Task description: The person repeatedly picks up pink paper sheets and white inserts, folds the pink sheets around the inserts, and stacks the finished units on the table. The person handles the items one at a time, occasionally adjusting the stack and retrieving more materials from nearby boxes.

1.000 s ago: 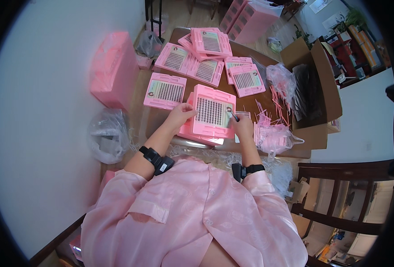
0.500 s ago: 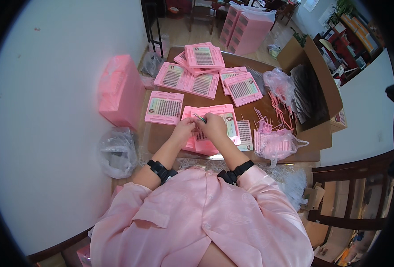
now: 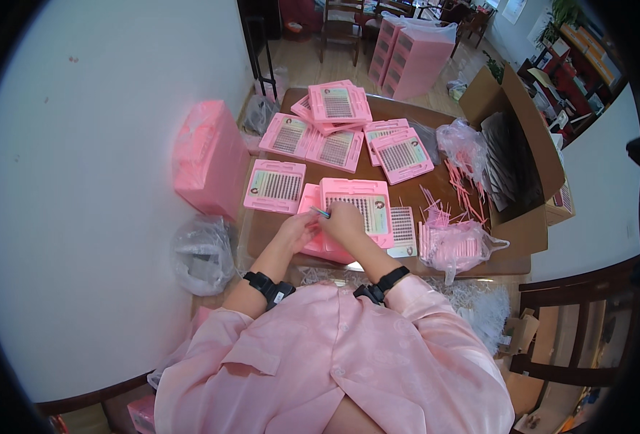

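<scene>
My right hand (image 3: 343, 220) is closed around a slim teal stick-like item (image 3: 320, 212), its tip showing past the fingers toward my left hand. Beside it my left hand (image 3: 298, 230) has its fingers drawn together at the left of the stack; whatever they hold is hidden. Under both hands lie pink plastic trays (image 3: 334, 186), stacked. The top one bears a card of dark lash clusters (image 3: 376, 220) in rows. Another lash card (image 3: 402, 230) lies on the table, partly under the stack's right side.
The brown table (image 3: 262, 230) carries more pink trays with lash cards (image 3: 275, 185), piled at the back (image 3: 338, 103). Loose pink sticks (image 3: 459, 189), a plastic bag of them (image 3: 454, 244) and an open cardboard box (image 3: 530, 130) stand right. A pink case (image 3: 208, 159) is left.
The view has shifted, so the table sits slightly lower and further right. Both hands remain together over the stack; the teal item points more toward the left hand.
</scene>
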Available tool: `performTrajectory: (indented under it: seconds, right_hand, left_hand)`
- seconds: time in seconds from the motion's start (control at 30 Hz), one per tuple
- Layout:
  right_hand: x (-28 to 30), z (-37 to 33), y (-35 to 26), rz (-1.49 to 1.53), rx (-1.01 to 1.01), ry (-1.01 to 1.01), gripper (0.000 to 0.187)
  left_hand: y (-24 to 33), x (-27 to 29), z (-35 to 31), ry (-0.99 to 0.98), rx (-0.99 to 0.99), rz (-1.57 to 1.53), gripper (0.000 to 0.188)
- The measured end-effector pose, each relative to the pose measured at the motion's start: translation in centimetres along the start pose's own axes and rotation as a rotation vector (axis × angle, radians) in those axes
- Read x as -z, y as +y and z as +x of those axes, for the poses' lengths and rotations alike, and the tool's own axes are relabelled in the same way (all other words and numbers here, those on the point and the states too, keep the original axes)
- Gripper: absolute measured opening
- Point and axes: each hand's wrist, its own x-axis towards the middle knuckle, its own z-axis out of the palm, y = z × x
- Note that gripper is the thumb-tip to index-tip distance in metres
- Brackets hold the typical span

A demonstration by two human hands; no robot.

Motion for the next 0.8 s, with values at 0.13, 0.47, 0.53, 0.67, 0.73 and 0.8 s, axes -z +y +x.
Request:
performTrajectory:
  seconds: [0.13, 0.47, 0.53, 0.67, 0.73, 0.8]
  right_hand:
    - [3.8, -0.1, -0.3, 0.219, 0.000, -0.048, 0.033]
    - [9.9, -0.9, 2.1, 0.278, 0.047, 0.193, 0.030]
    - [12.9, -0.7, 3.5, 0.274, 0.058, 0.202, 0.031]
    - [18.2, 1.6, 5.8, 0.336, 0.118, 0.138, 0.030]
    - [19.7, 3.5, 7.1, 0.282, 0.183, 0.221, 0.028]
    - [19.9, 6.8, 8.4, 0.094, 0.154, 0.229, 0.029]
  left_hand:
    - [0.7, -1.4, 0.0, -0.214, -0.110, 0.023, 0.016]
    - [1.9, 2.2, 3.2, -0.249, 0.020, 0.033, 0.034]
    - [1.4, 3.9, 3.6, -0.234, 0.053, 0.040, 0.038]
    - [1.0, 5.1, 2.5, -0.069, 0.050, 0.156, 0.022]
    - [1.5, 5.0, 0.9, 0.032, -0.014, 0.240, 0.016]
    - [2.0, 4.7, -0.5, 0.117, -0.034, 0.315, 0.016]
